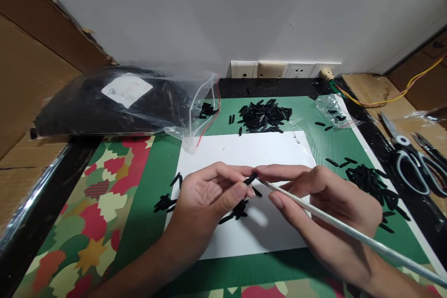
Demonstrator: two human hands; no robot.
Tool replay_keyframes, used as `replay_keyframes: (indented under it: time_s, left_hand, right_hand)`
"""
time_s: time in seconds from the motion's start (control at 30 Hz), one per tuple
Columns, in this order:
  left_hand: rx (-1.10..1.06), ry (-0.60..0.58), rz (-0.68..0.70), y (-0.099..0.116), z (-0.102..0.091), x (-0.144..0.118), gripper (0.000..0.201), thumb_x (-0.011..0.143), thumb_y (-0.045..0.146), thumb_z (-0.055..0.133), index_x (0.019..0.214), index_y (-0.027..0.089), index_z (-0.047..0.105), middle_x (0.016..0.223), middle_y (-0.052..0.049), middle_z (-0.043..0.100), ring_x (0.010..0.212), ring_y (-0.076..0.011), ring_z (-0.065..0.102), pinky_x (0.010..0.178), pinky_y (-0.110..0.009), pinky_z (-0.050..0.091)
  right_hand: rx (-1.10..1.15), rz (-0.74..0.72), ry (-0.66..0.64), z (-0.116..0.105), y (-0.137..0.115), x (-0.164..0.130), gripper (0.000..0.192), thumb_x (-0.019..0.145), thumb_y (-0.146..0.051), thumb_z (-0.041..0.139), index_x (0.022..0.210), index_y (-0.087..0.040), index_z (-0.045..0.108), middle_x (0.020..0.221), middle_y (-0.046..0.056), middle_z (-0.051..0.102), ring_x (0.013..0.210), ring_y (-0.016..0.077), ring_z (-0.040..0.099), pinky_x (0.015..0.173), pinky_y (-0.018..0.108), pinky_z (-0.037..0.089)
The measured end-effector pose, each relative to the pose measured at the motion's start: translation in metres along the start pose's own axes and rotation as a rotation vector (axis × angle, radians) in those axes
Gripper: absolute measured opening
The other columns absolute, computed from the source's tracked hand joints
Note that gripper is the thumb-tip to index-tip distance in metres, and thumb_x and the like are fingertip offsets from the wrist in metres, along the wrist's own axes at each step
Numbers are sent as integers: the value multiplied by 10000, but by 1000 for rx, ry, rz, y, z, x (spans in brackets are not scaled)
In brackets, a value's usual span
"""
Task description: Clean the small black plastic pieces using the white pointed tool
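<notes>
Right now my left hand [213, 191] has its grip closed on a small black piece [250, 179], pinched between thumb and fingertips above the white sheet [244, 149]. My right hand [314, 195] meets it from the other side, its grip clamped on a thin white stick [349, 230] whose tip sits just beside the black piece; the stick's long end runs off toward the lower right. Under my fingers a few more black pieces [237, 209] lie on the sheet, and another small cluster [164, 202] sits at the sheet's left edge. The sheet rests on a green mat [153, 181] on the counter. Farther out, a larger heap [263, 116] lies beyond the sheet near the wall sockets [282, 70], and another pile [370, 181] lies to my right. A clear bag of black parts [115, 100] lies at the back left, and scissors [408, 158] lie at the far right.
</notes>
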State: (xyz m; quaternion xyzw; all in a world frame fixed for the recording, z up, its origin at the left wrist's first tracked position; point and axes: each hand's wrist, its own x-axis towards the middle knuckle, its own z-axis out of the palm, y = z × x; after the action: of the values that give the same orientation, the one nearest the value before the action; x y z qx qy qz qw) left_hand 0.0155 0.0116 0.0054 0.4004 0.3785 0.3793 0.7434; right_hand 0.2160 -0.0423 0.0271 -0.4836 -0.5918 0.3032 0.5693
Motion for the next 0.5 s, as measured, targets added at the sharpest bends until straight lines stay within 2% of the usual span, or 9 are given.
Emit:
replay_keyframes:
  time_s: [0.33,0.5]
  left_hand:
    - [-2,-12,14,4,3,0,65,926,231,873,890,204,826,848,-11,741,813,-110,748,808,-201,620]
    - [21,14,39,6,4,-1,59,898,208,896,869,221,846,995,-28,801,885,-106,758,847,-188,621]
  right_hand:
    - [-54,-33,-4,-2,2,-4,233,908,-80,836,847,-217,658,1110,18,866,1017,212,854,840,250,693]
    - [-83,-77,-17,-1,1,-3,236,905,-52,827,864,-216,661,1123,39,866,1021,235,856,793,266,706]
